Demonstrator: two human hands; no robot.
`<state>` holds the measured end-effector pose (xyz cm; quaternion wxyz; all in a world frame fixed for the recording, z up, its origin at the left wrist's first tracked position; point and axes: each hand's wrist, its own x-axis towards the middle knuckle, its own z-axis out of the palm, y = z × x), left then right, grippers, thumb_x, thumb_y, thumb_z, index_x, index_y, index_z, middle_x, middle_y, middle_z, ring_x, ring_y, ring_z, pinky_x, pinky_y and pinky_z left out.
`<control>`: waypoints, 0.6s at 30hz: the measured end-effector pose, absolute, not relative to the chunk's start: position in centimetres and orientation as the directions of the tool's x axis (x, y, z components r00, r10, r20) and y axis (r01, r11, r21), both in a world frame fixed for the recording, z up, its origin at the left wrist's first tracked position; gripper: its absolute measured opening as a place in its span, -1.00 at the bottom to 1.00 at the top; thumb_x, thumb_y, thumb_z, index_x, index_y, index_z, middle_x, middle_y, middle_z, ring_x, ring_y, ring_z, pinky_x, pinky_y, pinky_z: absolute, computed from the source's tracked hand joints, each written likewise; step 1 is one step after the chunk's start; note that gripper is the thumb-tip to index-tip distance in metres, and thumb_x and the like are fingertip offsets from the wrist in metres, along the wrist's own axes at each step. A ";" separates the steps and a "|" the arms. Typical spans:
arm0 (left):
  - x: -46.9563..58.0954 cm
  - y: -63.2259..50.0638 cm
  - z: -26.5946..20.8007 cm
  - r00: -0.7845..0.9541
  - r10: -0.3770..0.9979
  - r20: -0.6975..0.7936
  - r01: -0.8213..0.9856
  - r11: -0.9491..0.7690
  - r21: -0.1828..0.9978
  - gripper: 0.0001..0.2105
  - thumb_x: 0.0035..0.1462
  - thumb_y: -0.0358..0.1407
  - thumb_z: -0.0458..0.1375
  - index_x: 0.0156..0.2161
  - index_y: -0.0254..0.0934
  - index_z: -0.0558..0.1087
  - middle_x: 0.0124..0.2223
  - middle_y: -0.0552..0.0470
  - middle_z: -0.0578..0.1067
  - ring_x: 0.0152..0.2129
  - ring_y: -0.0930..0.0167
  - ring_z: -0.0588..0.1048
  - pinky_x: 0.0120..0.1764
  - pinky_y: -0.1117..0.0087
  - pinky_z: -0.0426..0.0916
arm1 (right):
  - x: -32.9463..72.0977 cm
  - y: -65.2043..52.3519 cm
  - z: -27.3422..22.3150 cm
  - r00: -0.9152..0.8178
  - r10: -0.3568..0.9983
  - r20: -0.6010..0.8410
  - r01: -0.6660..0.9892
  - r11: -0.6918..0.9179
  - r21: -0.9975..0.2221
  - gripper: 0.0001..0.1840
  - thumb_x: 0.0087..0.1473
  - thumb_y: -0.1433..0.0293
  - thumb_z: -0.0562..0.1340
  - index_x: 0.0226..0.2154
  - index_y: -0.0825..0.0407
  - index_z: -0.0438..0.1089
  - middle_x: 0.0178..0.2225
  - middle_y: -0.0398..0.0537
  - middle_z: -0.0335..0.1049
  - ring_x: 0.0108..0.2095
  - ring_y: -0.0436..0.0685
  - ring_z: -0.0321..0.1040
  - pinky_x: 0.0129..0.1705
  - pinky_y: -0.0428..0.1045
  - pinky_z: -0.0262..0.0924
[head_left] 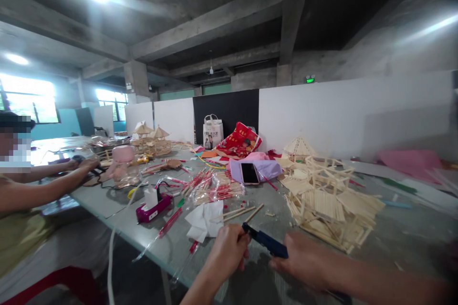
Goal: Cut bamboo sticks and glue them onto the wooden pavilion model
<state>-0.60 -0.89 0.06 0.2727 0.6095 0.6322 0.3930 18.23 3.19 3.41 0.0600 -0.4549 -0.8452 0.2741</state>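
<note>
Gripping a dark blue hand tool with a narrow black nose (274, 246): right hand (304, 255), its fingers wrapped about the body of the tool. The tool lies aslant over the near part of a grey smooth-topped table (177, 243), nose toward the left hand.

Left hand (229, 248): fingers curled in beside the nose; whether they pinch anything cannot be told.

Just beyond the nose: slim pale wooden sticks (238, 213), loose, near a crumpled sheet of white paper (203, 221).

Right of these: an openwork model of pale wooden sticks (325, 205), many-sided, standing upright on the table.

Farther back: clear plastic packets with red markings (229, 186); a black-screened phone (249, 174), resting against lilac sheet material (274, 170).

To the left: a purple box-shaped power strip (153, 209), white plug (150, 198) inserted; a pink-lidded clear jar (125, 171).

Far left: another person's bare arm (53, 186), reaching over the table.
</note>
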 end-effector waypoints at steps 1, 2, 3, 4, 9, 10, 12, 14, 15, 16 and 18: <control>-0.6 -1.0 -0.1 -0.097 0.988 0.123 0.563 -0.047 0.825 -0.74 0.02 -0.24 -0.05 -0.63 -0.26 0.27 -0.71 0.14 0.33 -0.83 0.52 0.30 -0.72 0.55 0.04 | 18.3 3.1 3.4 -0.590 0.795 -0.143 0.731 0.450 -0.513 -0.72 -0.16 0.23 0.21 -0.69 0.04 0.20 -0.75 -0.24 0.06 -0.68 -0.01 0.10 -0.62 -0.11 -0.05; -0.6 -1.2 -0.3 -0.089 0.990 0.109 0.566 -0.040 0.824 -0.74 0.03 -0.25 -0.06 -0.62 -0.26 0.27 -0.71 0.13 0.33 -0.83 0.51 0.30 -0.72 0.55 0.03 | 18.4 2.9 3.3 -0.605 0.783 -0.142 0.724 0.467 -0.507 -0.71 -0.17 0.22 0.22 -0.69 0.04 0.20 -0.74 -0.25 0.07 -0.67 -0.02 0.09 -0.62 -0.12 -0.06; -0.5 -1.3 -0.5 -0.086 0.992 0.095 0.571 -0.029 0.820 -0.74 0.04 -0.26 -0.07 -0.61 -0.26 0.27 -0.70 0.12 0.34 -0.83 0.51 0.30 -0.72 0.55 0.03 | 18.4 2.8 3.2 -0.617 0.773 -0.144 0.718 0.479 -0.504 -0.72 -0.16 0.22 0.22 -0.68 0.04 0.21 -0.72 -0.25 0.08 -0.66 -0.03 0.09 -0.62 -0.13 -0.06; -0.4 -1.4 -0.7 -0.092 0.992 0.089 0.586 -0.019 0.810 -0.74 0.05 -0.27 -0.09 -0.59 -0.26 0.28 -0.69 0.11 0.35 -0.83 0.51 0.30 -0.72 0.54 0.02 | 18.4 2.8 3.1 -0.620 0.771 -0.145 0.717 0.481 -0.504 -0.73 -0.16 0.22 0.22 -0.66 0.04 0.22 -0.71 -0.24 0.10 -0.65 -0.03 0.10 -0.62 -0.13 -0.06; 0.1 -1.8 -1.4 -0.168 0.937 0.306 0.813 -0.044 0.581 -0.76 0.12 -0.35 -0.13 -0.48 -0.27 0.33 -0.54 -0.01 0.44 -0.60 0.44 0.41 -0.52 0.48 0.11 | 18.2 3.0 2.6 -0.590 0.798 -0.124 0.746 0.480 -0.462 -0.71 -0.16 0.20 0.21 -0.66 0.05 0.23 -0.70 -0.19 0.14 -0.65 -0.01 0.13 -0.64 -0.12 -0.07; 0.1 -1.8 -1.4 -0.164 0.923 0.348 0.850 -0.047 0.525 -0.76 0.13 -0.36 -0.13 -0.46 -0.27 0.34 -0.51 -0.04 0.46 -0.53 0.41 0.42 -0.48 0.45 0.11 | 18.1 3.1 2.7 -0.595 0.793 -0.130 0.745 0.483 -0.461 -0.69 -0.16 0.17 0.21 -0.68 0.05 0.22 -0.71 -0.19 0.14 -0.67 -0.01 0.13 -0.65 -0.12 -0.08; 0.1 -1.7 -1.4 -0.155 0.915 0.372 0.893 -0.030 0.448 -0.75 0.15 -0.37 -0.15 -0.41 -0.28 0.36 -0.45 -0.08 0.48 -0.46 0.36 0.43 -0.43 0.41 0.11 | 18.0 3.4 2.8 -0.593 0.796 -0.119 0.747 0.488 -0.452 -0.67 -0.18 0.16 0.22 -0.68 0.05 0.21 -0.70 -0.18 0.15 -0.66 0.00 0.14 -0.65 -0.12 -0.08; 0.0 -1.5 -1.4 -0.160 0.921 0.354 0.909 -0.002 0.417 -0.74 0.17 -0.39 -0.17 -0.39 -0.29 0.36 -0.42 -0.10 0.49 -0.43 0.35 0.44 -0.41 0.40 0.10 | 17.9 3.6 2.9 -0.580 0.810 -0.091 0.753 0.490 -0.439 -0.68 -0.21 0.17 0.24 -0.68 0.05 0.21 -0.68 -0.16 0.17 -0.64 0.02 0.17 -0.64 -0.11 -0.06; 0.0 -1.3 -1.4 -0.162 0.925 0.344 0.913 0.008 0.408 -0.74 0.17 -0.39 -0.17 -0.38 -0.29 0.36 -0.41 -0.09 0.49 -0.43 0.35 0.45 -0.41 0.40 0.10 | 17.8 3.7 2.9 -0.577 0.812 -0.087 0.754 0.489 -0.438 -0.69 -0.22 0.18 0.25 -0.68 0.05 0.22 -0.68 -0.16 0.17 -0.63 0.03 0.18 -0.63 -0.11 -0.04; 0.0 -1.2 -1.3 -0.160 0.926 0.342 0.917 0.012 0.398 -0.75 0.17 -0.39 -0.17 -0.38 -0.29 0.35 -0.41 -0.09 0.49 -0.42 0.35 0.45 -0.41 0.40 0.11 | 17.7 3.8 2.9 -0.579 0.810 -0.092 0.752 0.488 -0.443 -0.69 -0.22 0.18 0.25 -0.69 0.05 0.22 -0.69 -0.17 0.17 -0.62 0.02 0.18 -0.62 -0.12 -0.03; 0.1 -1.1 -1.2 -0.154 0.926 0.345 0.925 0.012 0.379 -0.75 0.18 -0.38 -0.16 -0.38 -0.28 0.35 -0.40 -0.10 0.49 -0.41 0.35 0.46 -0.40 0.39 0.11 | 17.5 3.9 2.8 -0.580 0.808 -0.102 0.749 0.481 -0.456 -0.68 -0.21 0.19 0.25 -0.70 0.05 0.20 -0.70 -0.19 0.17 -0.63 0.02 0.19 -0.62 -0.13 -0.01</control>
